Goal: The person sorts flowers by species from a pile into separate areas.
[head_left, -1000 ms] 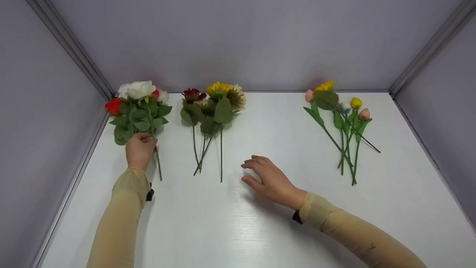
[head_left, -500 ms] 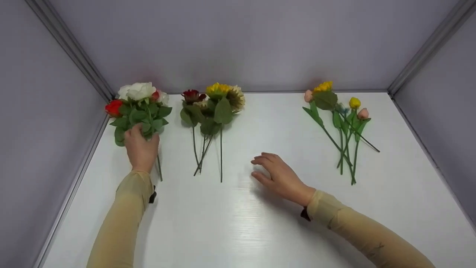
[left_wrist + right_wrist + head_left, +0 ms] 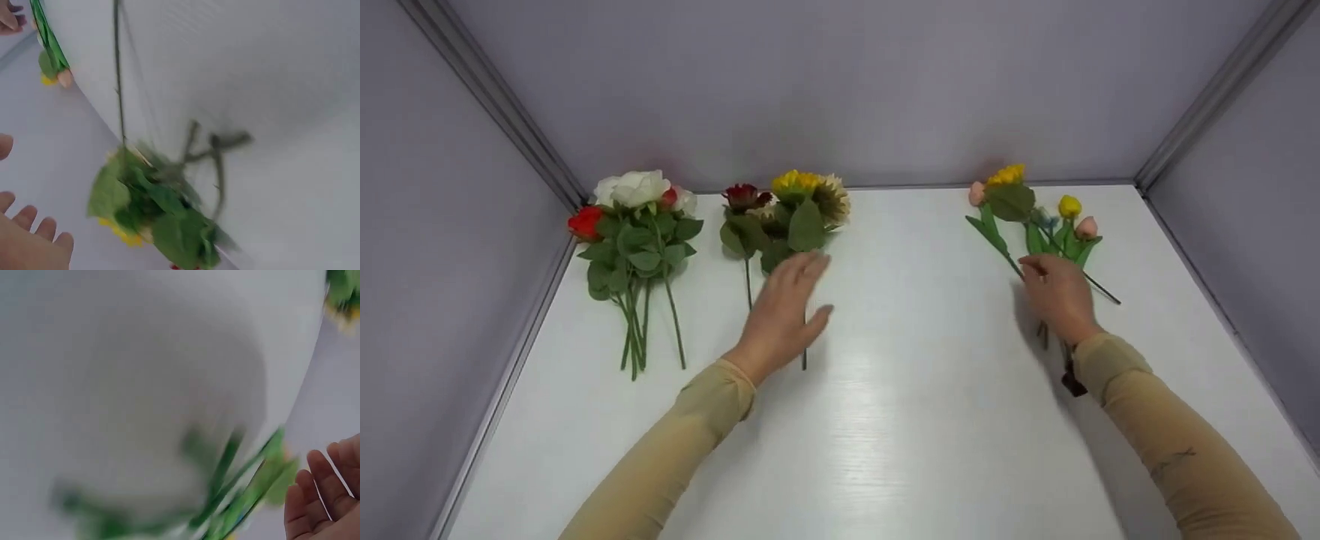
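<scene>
In the head view my left hand (image 3: 781,319) is over the stems of the middle flower group, fingers extended and thumb spread. That group has a dark red flower (image 3: 746,196), a yellow sunflower (image 3: 795,181) and broad leaves. The left wrist view shows the fingers apart from the sunflower leaves (image 3: 174,216). My right hand (image 3: 1059,300) hovers over the green stems of the right group, which holds a yellow tulip (image 3: 1069,206), a pink tulip (image 3: 1086,227) and another sunflower (image 3: 1006,175). In the right wrist view its fingers (image 3: 323,486) are extended, beside blurred green stems (image 3: 225,495).
At the left of the white table (image 3: 885,450) lies a bunch with white roses (image 3: 639,187) and a red rose (image 3: 585,223), stems toward the front. Grey panels enclose the back (image 3: 840,90) and both sides.
My left hand has left the rose bunch and moved right to the middle group, uncovering the rose stems. My right hand has moved right from mid-table to the tulips.
</scene>
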Demonstrator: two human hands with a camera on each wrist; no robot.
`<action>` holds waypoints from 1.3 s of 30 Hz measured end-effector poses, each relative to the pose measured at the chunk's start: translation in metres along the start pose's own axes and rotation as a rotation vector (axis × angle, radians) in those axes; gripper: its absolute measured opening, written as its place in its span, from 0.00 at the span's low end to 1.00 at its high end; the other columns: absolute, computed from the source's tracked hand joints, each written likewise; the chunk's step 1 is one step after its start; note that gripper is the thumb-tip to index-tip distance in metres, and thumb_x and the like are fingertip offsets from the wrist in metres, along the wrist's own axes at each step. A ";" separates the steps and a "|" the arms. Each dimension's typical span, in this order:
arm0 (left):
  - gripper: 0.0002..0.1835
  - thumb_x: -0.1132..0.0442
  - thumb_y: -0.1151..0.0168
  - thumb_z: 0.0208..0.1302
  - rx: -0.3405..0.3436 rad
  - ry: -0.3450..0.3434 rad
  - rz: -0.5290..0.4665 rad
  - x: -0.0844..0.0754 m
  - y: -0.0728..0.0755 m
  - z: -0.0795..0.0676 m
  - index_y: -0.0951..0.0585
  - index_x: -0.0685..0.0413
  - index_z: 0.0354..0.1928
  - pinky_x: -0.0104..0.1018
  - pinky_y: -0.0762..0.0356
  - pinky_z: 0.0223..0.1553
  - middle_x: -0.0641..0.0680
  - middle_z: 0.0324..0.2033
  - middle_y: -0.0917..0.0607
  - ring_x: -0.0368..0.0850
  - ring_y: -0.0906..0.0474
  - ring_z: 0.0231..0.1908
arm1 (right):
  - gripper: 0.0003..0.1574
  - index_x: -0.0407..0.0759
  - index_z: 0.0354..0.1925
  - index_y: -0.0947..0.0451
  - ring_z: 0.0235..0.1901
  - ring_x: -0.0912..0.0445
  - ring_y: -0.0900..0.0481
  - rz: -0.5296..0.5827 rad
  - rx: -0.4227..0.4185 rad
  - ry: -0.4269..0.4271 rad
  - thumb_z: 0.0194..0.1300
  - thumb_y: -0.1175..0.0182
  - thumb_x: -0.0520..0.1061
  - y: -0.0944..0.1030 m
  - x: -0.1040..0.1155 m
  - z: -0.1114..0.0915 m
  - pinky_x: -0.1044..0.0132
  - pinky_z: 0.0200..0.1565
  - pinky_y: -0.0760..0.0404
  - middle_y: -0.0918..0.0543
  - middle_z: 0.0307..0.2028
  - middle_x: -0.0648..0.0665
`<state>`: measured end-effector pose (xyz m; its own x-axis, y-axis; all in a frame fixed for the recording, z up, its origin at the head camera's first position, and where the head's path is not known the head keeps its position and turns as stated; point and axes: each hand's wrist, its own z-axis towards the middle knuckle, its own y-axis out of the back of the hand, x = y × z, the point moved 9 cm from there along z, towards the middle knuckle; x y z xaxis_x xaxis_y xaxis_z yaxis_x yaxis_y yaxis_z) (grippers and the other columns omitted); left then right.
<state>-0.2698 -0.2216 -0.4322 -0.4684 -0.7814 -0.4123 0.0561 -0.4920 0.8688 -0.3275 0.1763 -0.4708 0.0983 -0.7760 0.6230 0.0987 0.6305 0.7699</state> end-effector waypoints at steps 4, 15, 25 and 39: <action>0.40 0.47 0.40 0.75 0.240 -0.201 0.078 -0.059 -0.045 -0.003 0.44 0.50 0.81 0.48 0.58 0.77 0.57 0.78 0.43 0.55 0.48 0.77 | 0.22 0.27 0.59 0.22 0.51 0.35 0.23 -0.070 -0.069 -0.072 0.80 0.51 0.43 0.039 -0.046 0.002 0.39 0.51 0.25 0.19 0.52 0.27; 0.42 0.41 0.41 0.74 0.451 -0.461 0.191 -0.156 -0.129 -0.015 0.45 0.44 0.82 0.42 0.55 0.77 0.52 0.79 0.42 0.49 0.46 0.77 | 0.22 0.26 0.51 0.20 0.45 0.34 0.23 -0.135 -0.087 -0.127 0.76 0.50 0.43 0.057 -0.094 -0.009 0.40 0.46 0.26 0.19 0.46 0.27; 0.41 0.41 0.41 0.74 0.487 -0.473 0.184 -0.173 -0.147 -0.016 0.44 0.42 0.81 0.42 0.53 0.77 0.51 0.78 0.41 0.47 0.46 0.77 | 0.17 0.36 0.48 0.16 0.40 0.44 0.23 -0.121 0.091 -0.031 0.74 0.42 0.48 0.016 -0.056 -0.003 0.46 0.42 0.23 0.17 0.42 0.37; 0.39 0.42 0.40 0.74 0.475 -0.475 0.160 -0.172 -0.145 -0.018 0.41 0.42 0.80 0.42 0.51 0.76 0.51 0.78 0.40 0.46 0.44 0.76 | 0.10 0.37 0.23 0.25 0.26 0.43 0.26 -0.537 0.327 -0.030 0.55 0.40 0.43 -0.011 -0.031 0.006 0.48 0.23 0.25 0.23 0.23 0.37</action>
<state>-0.1815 -0.0231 -0.4928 -0.8283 -0.5239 -0.1987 -0.1854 -0.0784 0.9795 -0.3372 0.1932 -0.4980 0.0914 -0.9863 0.1375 -0.1820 0.1192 0.9761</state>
